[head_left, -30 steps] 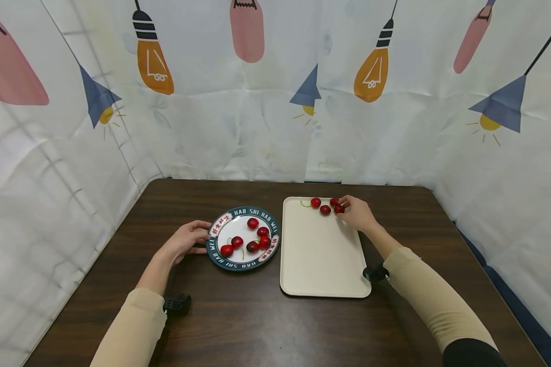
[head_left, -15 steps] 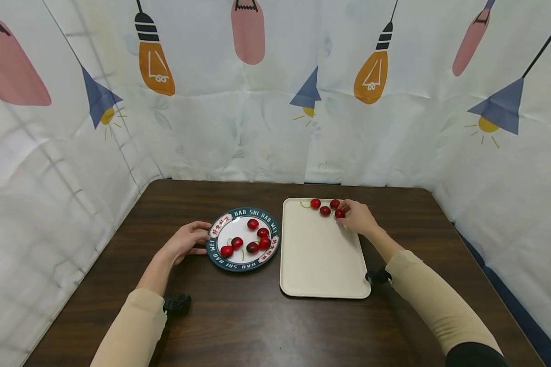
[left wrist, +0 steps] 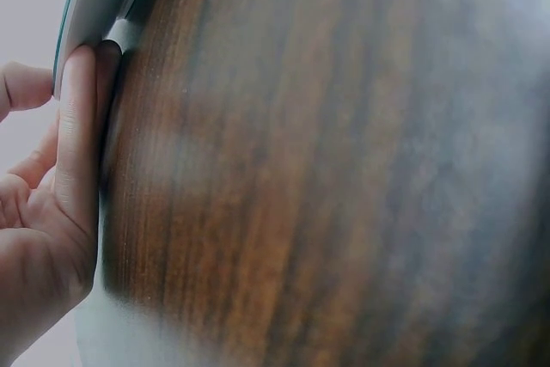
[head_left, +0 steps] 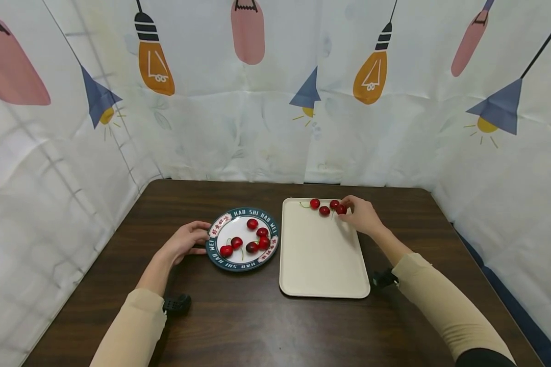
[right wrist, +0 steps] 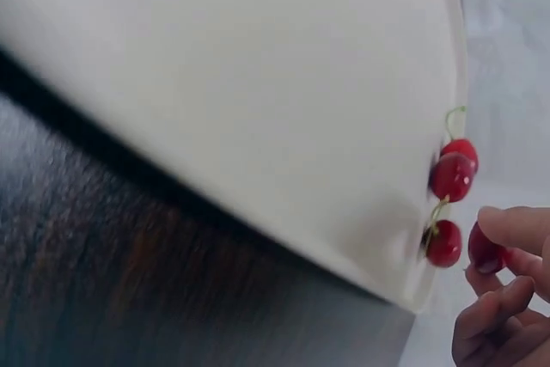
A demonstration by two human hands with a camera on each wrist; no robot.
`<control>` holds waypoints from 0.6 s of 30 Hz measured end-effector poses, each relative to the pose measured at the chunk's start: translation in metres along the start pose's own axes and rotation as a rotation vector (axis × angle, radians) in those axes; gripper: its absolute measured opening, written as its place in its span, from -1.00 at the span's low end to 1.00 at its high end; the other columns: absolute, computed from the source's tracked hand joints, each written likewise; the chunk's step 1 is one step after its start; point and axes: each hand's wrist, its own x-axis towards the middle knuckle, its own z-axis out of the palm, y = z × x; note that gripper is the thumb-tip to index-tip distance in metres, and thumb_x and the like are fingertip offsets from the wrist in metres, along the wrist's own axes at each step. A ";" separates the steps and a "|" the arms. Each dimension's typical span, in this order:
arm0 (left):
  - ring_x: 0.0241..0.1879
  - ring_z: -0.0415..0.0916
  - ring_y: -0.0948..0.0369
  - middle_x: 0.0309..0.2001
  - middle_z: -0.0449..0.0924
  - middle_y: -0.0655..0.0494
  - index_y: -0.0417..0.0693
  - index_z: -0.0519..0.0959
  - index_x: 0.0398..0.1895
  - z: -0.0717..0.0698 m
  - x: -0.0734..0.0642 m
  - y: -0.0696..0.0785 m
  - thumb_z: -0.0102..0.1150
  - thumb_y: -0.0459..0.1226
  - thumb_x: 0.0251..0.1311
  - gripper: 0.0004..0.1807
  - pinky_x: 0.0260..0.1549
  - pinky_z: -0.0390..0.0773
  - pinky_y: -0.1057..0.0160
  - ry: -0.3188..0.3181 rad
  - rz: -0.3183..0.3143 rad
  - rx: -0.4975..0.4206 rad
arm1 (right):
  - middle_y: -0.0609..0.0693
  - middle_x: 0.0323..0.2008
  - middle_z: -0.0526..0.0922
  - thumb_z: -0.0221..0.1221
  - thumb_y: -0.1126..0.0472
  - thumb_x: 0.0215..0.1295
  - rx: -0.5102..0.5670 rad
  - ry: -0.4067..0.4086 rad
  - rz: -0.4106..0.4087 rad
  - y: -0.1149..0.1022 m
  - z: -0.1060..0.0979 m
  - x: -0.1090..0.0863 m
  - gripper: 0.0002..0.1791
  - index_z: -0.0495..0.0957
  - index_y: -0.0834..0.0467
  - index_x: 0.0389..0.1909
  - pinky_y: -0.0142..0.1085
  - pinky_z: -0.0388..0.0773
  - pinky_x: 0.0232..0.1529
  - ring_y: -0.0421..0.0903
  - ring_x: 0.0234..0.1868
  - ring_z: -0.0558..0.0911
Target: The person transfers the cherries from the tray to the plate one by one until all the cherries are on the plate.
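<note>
My left hand [head_left: 189,239] grips the left rim of a round white plate [head_left: 239,224] with a blue lettered border. In the left wrist view, fingers [left wrist: 79,118] reach under the plate's edge while the thumb lies against the rim. Several red cherries [head_left: 236,242], some with green stems, lie on the plate. Over the far right corner of a cream tray [head_left: 323,260], my right hand [head_left: 361,216] pinches a dark red cherry [right wrist: 486,249] between thumb and finger. Just left of it, three other cherries [head_left: 324,210] rest along the tray's far edge.
Plate and tray stand side by side on a dark wooden table [head_left: 257,326], with a narrow gap between them. A white curtain [head_left: 257,132] printed with lamps and bulbs hangs behind the table's far edge. Black wrist cameras [head_left: 177,304] sit at both cuffs.
My right hand has shifted slightly right and away from me with the pinched cherry, apart from the other cherries on the tray. The left hand and the plate have stayed put.
</note>
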 end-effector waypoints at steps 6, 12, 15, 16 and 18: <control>0.01 0.53 0.00 0.20 0.46 -0.26 -0.27 0.26 0.47 0.000 -0.002 0.001 0.06 -0.30 0.44 -0.42 -0.11 0.72 0.16 -0.007 0.007 0.005 | 0.20 -0.03 0.64 0.37 0.26 0.30 0.029 0.011 -0.058 -0.010 0.003 -0.001 -0.63 0.56 0.22 0.09 -0.01 0.53 -0.09 0.18 -0.02 0.57; -0.01 0.54 0.01 0.19 0.47 -0.28 -0.29 0.25 0.47 0.001 -0.004 0.001 0.07 -0.30 0.43 -0.40 -0.12 0.73 0.16 -0.015 0.017 0.003 | 0.17 -0.01 0.64 0.36 0.27 0.30 0.041 0.002 -0.079 -0.024 0.004 -0.002 -0.62 0.56 0.22 0.11 0.06 0.52 0.03 0.24 0.09 0.56; 0.00 0.54 0.00 0.20 0.45 -0.27 -0.27 0.26 0.47 0.000 -0.003 0.001 0.07 -0.30 0.43 -0.41 -0.12 0.72 0.16 -0.008 0.009 0.002 | 0.16 -0.03 0.64 0.37 0.29 0.29 0.044 0.003 -0.094 -0.031 0.004 -0.002 -0.61 0.56 0.23 0.11 0.02 0.51 -0.01 0.23 0.06 0.56; 0.00 0.53 0.00 0.20 0.44 -0.27 -0.27 0.26 0.47 0.000 -0.003 0.001 0.07 -0.30 0.43 -0.41 -0.12 0.72 0.16 -0.006 0.006 0.002 | 0.16 -0.04 0.65 0.37 0.29 0.29 0.047 0.003 -0.099 -0.033 0.004 -0.002 -0.61 0.56 0.23 0.11 0.00 0.51 -0.03 0.23 0.04 0.56; 0.00 0.54 -0.01 0.20 0.45 -0.28 -0.27 0.26 0.47 0.000 -0.003 0.001 0.07 -0.30 0.43 -0.42 -0.12 0.73 0.16 -0.004 0.006 0.005 | 0.15 -0.05 0.65 0.37 0.30 0.29 0.051 0.001 -0.108 -0.037 0.005 -0.002 -0.61 0.56 0.23 0.11 -0.03 0.51 -0.07 0.21 0.01 0.56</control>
